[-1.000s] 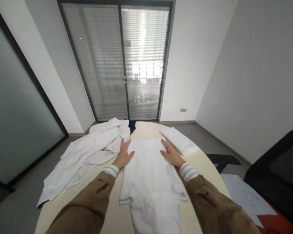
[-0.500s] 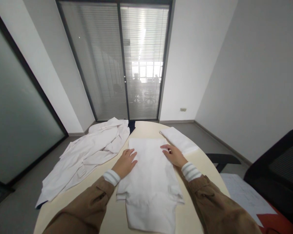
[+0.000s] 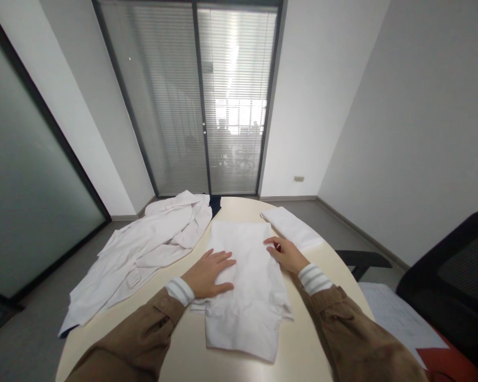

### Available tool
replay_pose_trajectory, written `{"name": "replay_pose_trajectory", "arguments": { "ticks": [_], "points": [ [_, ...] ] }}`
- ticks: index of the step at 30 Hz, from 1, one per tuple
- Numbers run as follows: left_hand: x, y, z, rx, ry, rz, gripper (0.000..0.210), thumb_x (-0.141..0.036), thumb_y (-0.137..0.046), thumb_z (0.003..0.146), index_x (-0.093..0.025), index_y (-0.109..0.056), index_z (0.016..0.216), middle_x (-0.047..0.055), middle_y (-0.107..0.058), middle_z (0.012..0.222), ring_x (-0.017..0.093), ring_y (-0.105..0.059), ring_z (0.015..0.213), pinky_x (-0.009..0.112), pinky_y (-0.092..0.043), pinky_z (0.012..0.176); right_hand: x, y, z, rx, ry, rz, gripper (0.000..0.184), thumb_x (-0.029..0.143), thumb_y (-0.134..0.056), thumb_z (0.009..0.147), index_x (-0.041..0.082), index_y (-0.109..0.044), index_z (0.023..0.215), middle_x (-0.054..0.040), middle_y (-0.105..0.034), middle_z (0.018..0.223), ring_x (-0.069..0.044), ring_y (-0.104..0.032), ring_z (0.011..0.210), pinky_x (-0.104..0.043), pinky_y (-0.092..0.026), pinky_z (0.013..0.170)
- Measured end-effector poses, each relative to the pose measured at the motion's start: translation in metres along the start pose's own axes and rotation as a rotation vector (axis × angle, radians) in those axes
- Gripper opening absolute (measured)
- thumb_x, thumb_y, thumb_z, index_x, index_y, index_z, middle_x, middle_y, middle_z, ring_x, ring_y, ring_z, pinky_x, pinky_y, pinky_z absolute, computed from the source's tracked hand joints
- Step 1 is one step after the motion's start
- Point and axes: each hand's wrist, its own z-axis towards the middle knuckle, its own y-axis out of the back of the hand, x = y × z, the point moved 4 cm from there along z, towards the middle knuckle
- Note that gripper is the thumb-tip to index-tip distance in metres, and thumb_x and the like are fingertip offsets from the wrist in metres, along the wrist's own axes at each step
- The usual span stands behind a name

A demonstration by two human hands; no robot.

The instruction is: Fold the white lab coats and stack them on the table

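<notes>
A white shirt [image 3: 247,276] lies on the round table, its far end a straight edge and its near end narrower, with short sleeve-like flaps at the sides. My left hand [image 3: 209,273] rests flat on the shirt's left side, fingers spread and thumb apart. At the shirt's right edge is my right hand [image 3: 289,256], its fingers loosely bent and the thumb a little apart from them. The right fingertips touch or nearly touch the cloth; I see none of it pinched between them.
Left on the cream table [image 3: 183,345] lies a rumpled heap of white clothing [image 3: 143,260], with dark navy cloth [image 3: 215,205] at its far end. A folded white cloth [image 3: 292,228] is at the far right. Beside the table are a black chair [image 3: 458,276] and papers [image 3: 398,313].
My left hand has slid right and slightly nearer over the shirt, spreading its fingers. The shirt's near end has shifted away from me. My right hand has barely moved.
</notes>
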Motion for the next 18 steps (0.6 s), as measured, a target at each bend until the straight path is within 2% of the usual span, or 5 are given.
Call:
{"name": "replay_pose_trajectory", "arguments": {
  "ticks": [4, 8, 13, 15, 18],
  "points": [
    [0.001, 0.007, 0.009, -0.057, 0.081, 0.045, 0.059, -0.047, -0.072, 0.083, -0.026, -0.058, 0.135, 0.013, -0.056, 0.142, 0.033, -0.051, 0.13, 0.052, -0.032, 0.112, 0.004, 0.001, 0.004, -0.106, 0.003, -0.067, 0.038, 0.043, -0.049, 0.09, 0.019, -0.071, 0.108, -0.0048, -0.064, 0.08, -0.018, -0.056, 0.068, -0.031, -0.043, 0.069],
    [-0.011, 0.015, 0.001, -0.012, 0.035, 0.042, 0.049, -0.046, -0.063, 0.089, -0.023, -0.061, 0.132, 0.013, -0.066, 0.128, 0.031, -0.059, 0.118, 0.047, -0.04, 0.106, 0.011, 0.005, -0.002, -0.044, -0.058, -0.157, 0.042, 0.044, -0.054, 0.087, 0.022, -0.067, 0.121, -0.0007, -0.06, 0.066, -0.017, -0.054, 0.062, -0.03, -0.04, 0.066],
    [-0.02, 0.005, -0.009, 0.137, -0.078, 0.022, 0.088, -0.071, -0.066, 0.076, -0.026, -0.044, 0.148, 0.014, -0.041, 0.155, 0.038, -0.036, 0.142, 0.054, -0.029, 0.116, 0.009, -0.004, -0.005, 0.15, 0.033, -0.019, 0.044, 0.039, -0.059, 0.084, 0.022, -0.065, 0.125, 0.0043, -0.052, 0.059, -0.014, -0.047, 0.055, -0.028, -0.038, 0.06],
    [-0.016, -0.003, -0.006, 0.15, -0.041, 0.084, 0.092, -0.075, -0.062, 0.077, -0.028, -0.037, 0.152, 0.014, -0.033, 0.159, 0.04, -0.03, 0.145, 0.06, -0.024, 0.116, 0.003, -0.005, 0.0, 0.099, 0.031, 0.029, 0.041, 0.043, -0.056, 0.087, 0.021, -0.067, 0.118, 0.0036, -0.052, 0.061, -0.015, -0.048, 0.057, -0.027, -0.038, 0.059],
    [-0.009, -0.008, 0.0, 0.052, 0.037, 0.163, 0.084, -0.071, -0.058, 0.083, -0.027, -0.038, 0.151, 0.013, -0.033, 0.159, 0.038, -0.027, 0.146, 0.062, -0.022, 0.116, -0.003, 0.0, 0.005, -0.055, -0.016, 0.062, 0.041, 0.049, -0.051, 0.089, 0.019, -0.069, 0.111, -0.0006, -0.06, 0.07, -0.016, -0.054, 0.064, -0.029, -0.043, 0.066]
  ]
}}
